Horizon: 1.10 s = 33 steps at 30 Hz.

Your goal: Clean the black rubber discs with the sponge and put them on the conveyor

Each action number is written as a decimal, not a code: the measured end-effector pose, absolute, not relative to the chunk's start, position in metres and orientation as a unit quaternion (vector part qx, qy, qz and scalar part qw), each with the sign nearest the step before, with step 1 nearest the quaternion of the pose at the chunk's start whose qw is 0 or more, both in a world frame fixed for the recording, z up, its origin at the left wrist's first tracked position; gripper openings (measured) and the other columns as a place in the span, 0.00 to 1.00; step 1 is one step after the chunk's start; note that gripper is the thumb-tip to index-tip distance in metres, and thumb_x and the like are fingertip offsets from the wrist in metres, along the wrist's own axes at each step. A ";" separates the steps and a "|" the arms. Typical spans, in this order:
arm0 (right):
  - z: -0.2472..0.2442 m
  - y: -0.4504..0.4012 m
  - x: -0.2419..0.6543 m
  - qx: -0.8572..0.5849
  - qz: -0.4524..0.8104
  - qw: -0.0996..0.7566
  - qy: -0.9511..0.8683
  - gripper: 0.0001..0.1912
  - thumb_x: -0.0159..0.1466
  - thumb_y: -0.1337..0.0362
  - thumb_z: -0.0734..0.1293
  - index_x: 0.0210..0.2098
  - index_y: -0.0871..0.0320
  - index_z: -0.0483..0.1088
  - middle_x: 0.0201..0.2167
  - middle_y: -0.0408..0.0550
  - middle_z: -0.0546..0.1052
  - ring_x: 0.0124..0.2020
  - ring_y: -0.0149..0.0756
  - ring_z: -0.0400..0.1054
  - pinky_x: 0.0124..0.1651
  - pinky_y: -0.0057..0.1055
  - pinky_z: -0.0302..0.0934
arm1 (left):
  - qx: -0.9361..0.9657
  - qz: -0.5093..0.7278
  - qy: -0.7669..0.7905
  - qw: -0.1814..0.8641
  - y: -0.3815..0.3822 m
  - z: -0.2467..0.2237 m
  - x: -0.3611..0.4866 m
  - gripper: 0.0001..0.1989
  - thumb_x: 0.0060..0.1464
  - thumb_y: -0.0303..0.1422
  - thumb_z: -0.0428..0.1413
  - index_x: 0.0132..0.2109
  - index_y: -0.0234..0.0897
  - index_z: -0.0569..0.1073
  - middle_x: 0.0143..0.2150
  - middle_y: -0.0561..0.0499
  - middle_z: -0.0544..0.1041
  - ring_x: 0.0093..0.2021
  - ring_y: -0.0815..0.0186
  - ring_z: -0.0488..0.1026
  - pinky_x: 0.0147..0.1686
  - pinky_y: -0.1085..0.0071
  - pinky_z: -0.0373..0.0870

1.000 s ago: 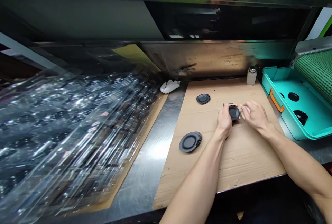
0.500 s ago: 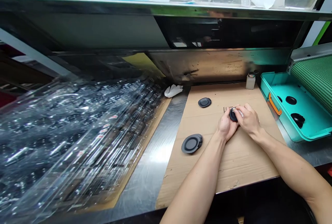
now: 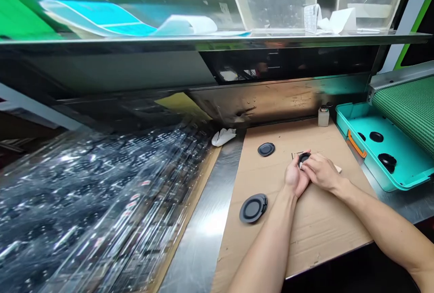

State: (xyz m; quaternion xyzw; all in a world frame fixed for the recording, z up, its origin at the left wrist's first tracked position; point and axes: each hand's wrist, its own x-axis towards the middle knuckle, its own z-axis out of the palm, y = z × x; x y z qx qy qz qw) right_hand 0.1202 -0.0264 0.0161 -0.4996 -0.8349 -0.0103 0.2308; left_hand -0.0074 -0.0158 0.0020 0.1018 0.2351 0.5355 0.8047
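Note:
My left hand [image 3: 294, 177] is closed around a small round black plastic part [image 3: 304, 159], held a little above the cardboard sheet [image 3: 251, 252]. Bent over the part's near edge is my right hand [image 3: 321, 172], its fingers pressed together. A speck of white shows at those fingertips, too small to name. Behind the right hand a pale flat piece [image 3: 338, 168] pokes out, mostly hidden. To the left on the cardboard lie a small black disc part [image 3: 266, 149] and a larger stack of black discs [image 3: 253, 208].
A teal bin [image 3: 407, 148] with several black round parts stands at right, beside a green conveyor belt [image 3: 410, 103]. A small bottle [image 3: 323, 116] stands at the cardboard's back edge. Clear plastic trays [image 3: 111, 202] fill the left. A metal shelf [image 3: 217, 44] crosses above.
My view has tilted up, so the bench sits lower in the picture. The right fingers have shifted to the near side of the black part, uncovering more of its ring. The left hand keeps its hold.

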 end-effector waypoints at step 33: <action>0.013 0.018 0.198 -0.696 -0.017 0.134 -0.705 0.15 0.71 0.56 0.61 0.46 0.54 0.77 0.45 0.52 0.77 0.46 0.43 0.71 0.44 0.34 0.59 | -0.075 0.609 0.230 0.755 -0.005 0.032 -0.015 0.17 0.69 0.44 0.49 0.35 0.35 0.67 0.31 0.48 0.72 0.33 0.66 0.75 0.43 0.61 0.81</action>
